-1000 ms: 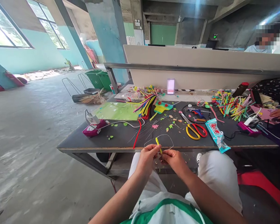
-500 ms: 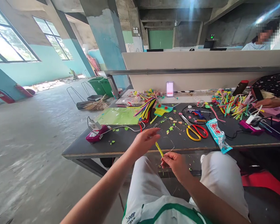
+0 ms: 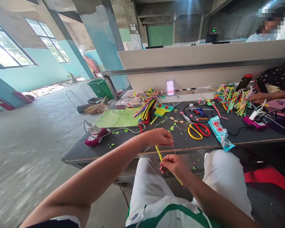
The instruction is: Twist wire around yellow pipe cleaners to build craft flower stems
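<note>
Over my lap at the table's front edge, my right hand (image 3: 171, 165) is closed around a thin yellow stick (image 3: 158, 152), which looks like a twisted pipe cleaner. The stick's upper end rises tilted above the fingers, and some yellow shows below the hand too. Just above, my left hand (image 3: 165, 137) is pinched, palm down, on a thin thread or wire (image 3: 174, 149) that hangs from its fingertips towards my right hand. Another fine loop shows left of the stick. How the thread meets the stick is too small to tell.
Scissors (image 3: 195, 131) with yellow and red handles lie ahead, beside a blue snack wrapper (image 3: 219, 133) and a blue glue gun (image 3: 200, 111). Coloured pipe cleaners (image 3: 146, 110), a green sheet (image 3: 118, 118), a phone (image 3: 170, 87) and purple power strips (image 3: 95, 137) sit around. A co-worker's hand (image 3: 258, 97) is at right.
My left hand has swung right, from open beside the stick to pinched above my right hand. The right hand still holds the yellow stick. The co-worker's hand has reached further left.
</note>
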`<state>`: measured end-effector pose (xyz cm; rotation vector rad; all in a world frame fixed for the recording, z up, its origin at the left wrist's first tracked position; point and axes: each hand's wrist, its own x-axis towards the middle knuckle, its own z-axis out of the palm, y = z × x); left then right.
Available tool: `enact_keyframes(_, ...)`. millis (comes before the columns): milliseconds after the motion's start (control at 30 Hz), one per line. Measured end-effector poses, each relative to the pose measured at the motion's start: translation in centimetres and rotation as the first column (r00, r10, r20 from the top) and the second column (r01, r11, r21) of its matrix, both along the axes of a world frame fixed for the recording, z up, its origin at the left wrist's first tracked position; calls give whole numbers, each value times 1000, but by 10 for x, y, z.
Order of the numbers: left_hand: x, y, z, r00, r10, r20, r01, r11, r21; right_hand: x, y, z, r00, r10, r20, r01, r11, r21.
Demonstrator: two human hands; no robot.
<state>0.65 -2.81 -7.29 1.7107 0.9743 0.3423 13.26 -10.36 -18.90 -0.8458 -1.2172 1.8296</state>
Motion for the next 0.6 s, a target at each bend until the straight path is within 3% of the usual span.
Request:
enact_keyframes(133, 12, 0, -5, 994, -47, -100, 48, 999, 4, -4, -3, 1, 999, 40, -22, -39, 999, 31)
enact_keyframes(233, 10, -2, 2, 998, 0, -60, -1, 1000, -30, 0, -2, 1, 998, 8, -56, -7, 1000, 28)
enact_keyframes(400, -19, -11, 16, 961, 227, 157, -231, 973, 5, 9, 2, 4, 994, -50, -96, 49, 999, -7)
enact_keyframes(600, -44, -28, 3, 965, 260, 46, -262, 963, 56, 11, 1, 5, 987, -63, -148, 64, 998, 2)
